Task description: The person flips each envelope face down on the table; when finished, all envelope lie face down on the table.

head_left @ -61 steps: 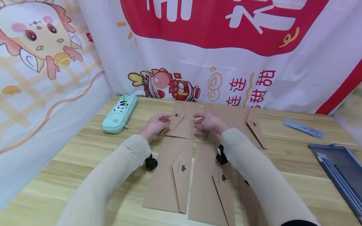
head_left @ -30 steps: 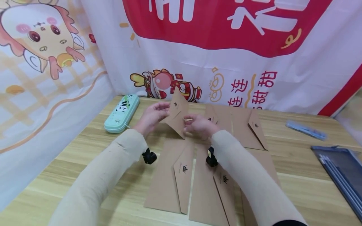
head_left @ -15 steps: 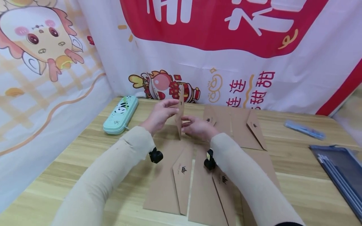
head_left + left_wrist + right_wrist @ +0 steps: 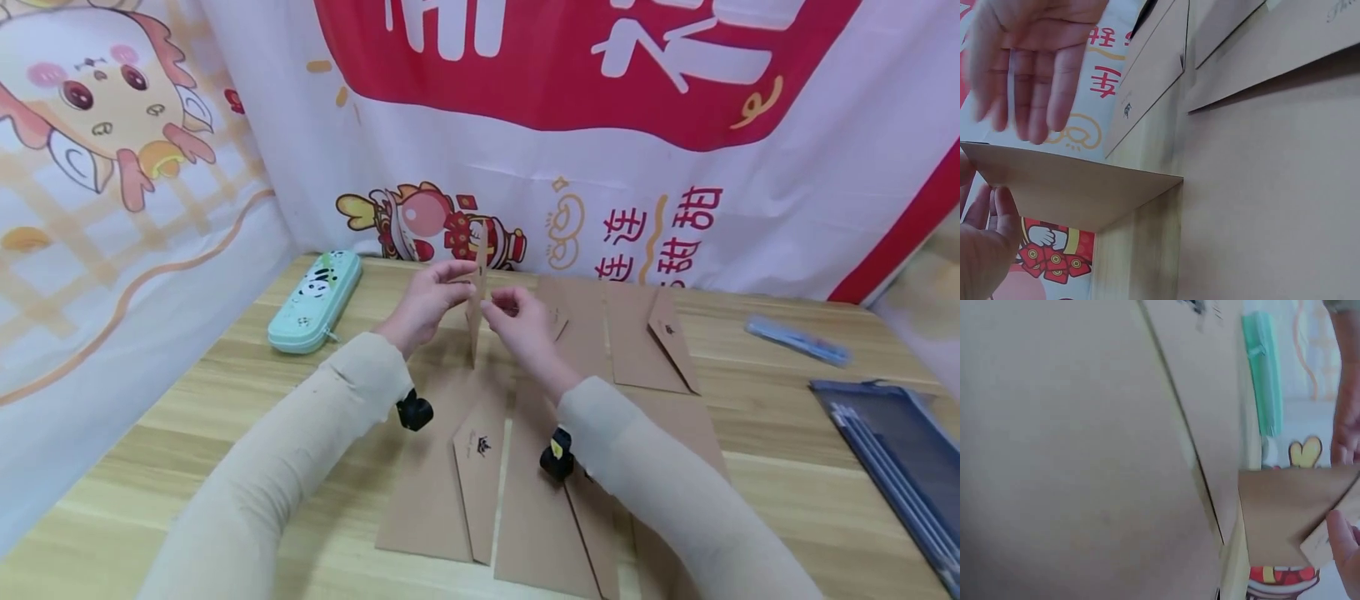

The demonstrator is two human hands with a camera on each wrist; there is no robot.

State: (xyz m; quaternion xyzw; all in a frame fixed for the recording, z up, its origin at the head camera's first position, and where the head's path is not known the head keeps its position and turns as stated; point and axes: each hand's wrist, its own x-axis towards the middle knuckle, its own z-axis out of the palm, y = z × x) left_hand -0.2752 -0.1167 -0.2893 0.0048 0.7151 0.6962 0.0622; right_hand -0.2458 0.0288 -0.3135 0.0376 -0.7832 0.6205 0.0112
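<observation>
A brown kraft paper envelope (image 4: 476,321) stands upright, almost edge-on in the head view. My left hand (image 4: 426,302) grips it by its left face, thumb and fingers at the edge. Just right of it is my right hand (image 4: 522,329), thumb and forefinger close to the envelope's right face. Its other fingers hang straight in the left wrist view, where the right hand (image 4: 1038,69) shows beyond the envelope's edge (image 4: 1079,187). The right wrist view shows the triangular flap (image 4: 1329,540) with the right thumb (image 4: 1338,528) at it.
More brown envelopes lie flat in two rows, among them a near-left one (image 4: 438,483) and a far-right one (image 4: 648,342). A mint panda pencil case (image 4: 315,304) lies left. At right are a light blue slim case (image 4: 797,340) and a dark mesh pouch (image 4: 900,467). A printed cloth (image 4: 465,150) hangs behind.
The envelope has been lifted from lying flat at the far left and turned upright, edge-on. My right hand has drawn back slightly and risen along its right face; the left keeps its hold.
</observation>
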